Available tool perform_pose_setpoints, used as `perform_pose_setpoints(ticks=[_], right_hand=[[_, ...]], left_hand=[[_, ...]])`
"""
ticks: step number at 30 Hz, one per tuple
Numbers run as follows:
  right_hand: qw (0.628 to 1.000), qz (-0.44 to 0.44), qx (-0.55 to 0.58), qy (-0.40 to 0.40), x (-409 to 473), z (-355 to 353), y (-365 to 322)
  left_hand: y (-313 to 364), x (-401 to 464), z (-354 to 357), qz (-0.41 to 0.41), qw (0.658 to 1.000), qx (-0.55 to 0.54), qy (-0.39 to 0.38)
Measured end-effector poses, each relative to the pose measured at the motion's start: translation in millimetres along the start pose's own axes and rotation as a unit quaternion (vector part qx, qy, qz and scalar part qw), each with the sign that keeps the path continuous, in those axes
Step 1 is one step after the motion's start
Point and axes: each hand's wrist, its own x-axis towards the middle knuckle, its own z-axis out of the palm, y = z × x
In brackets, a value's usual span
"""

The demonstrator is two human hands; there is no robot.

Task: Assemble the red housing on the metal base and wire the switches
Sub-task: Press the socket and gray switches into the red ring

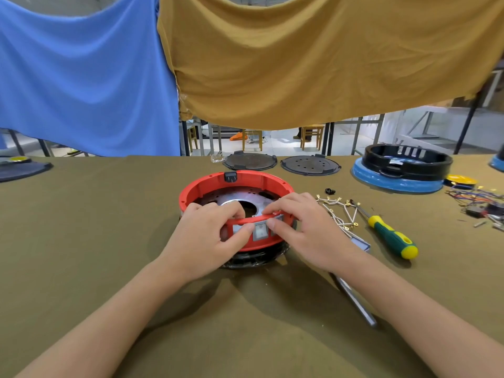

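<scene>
The red ring housing (207, 185) sits over a perforated metal base (237, 196) on a black part at the table's middle. Pale rocker switches (260, 231) sit in its near wall. My left hand (207, 238) grips the near rim, fingers inside, thumb pressing the outer wall beside the switches. My right hand (302, 227) grips the rim from the right, its thumb on the switch panel. A bundle of white wires with gold terminals (339, 211) lies just right of the housing.
A green and yellow screwdriver (392, 237) lies right of the wires. A metal rod (354, 301) lies under my right forearm. Two dark round plates (309, 165) sit at the far edge, a black housing on a blue base (403, 170) far right, coloured wires (480, 200) beyond.
</scene>
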Motion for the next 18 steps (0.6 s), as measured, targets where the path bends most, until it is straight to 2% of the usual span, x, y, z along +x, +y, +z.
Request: perform_pose_setpoints(ticks=[6, 10, 11, 13, 15, 18], right_hand=[[0.999, 0.023, 0.036, -0.005, 1.8, -10.7, 3.7], [0.980, 0.178, -0.052, 0.065, 7.2, -39.8, 18.6], [0.969, 0.225, -0.086, 0.048, 6.6, -48.3, 23.5], [0.942, 0.302, -0.141, -0.042, 3.6, -60.6, 29.4], [0.918, 0.332, -0.169, -0.133, 1.9, -66.0, 30.7], [0.903, 0.342, -0.172, -0.194, 0.7, -71.2, 30.9]], left_hand=[[-5.7, 1.2, 0.2, 0.004, 1.000, 0.023, 0.001], [-6.8, 1.1, 1.0, -0.002, 1.000, 0.026, 0.000], [-7.0, 1.0, 0.4, -0.001, 1.000, 0.019, 0.001], [-7.1, 1.0, -2.2, 0.005, 1.000, 0.001, -0.001], [-6.7, 0.8, -6.0, 0.019, 1.000, -0.004, -0.012], [-7.9, 0.6, -8.3, 0.037, 0.999, 0.007, -0.032]])
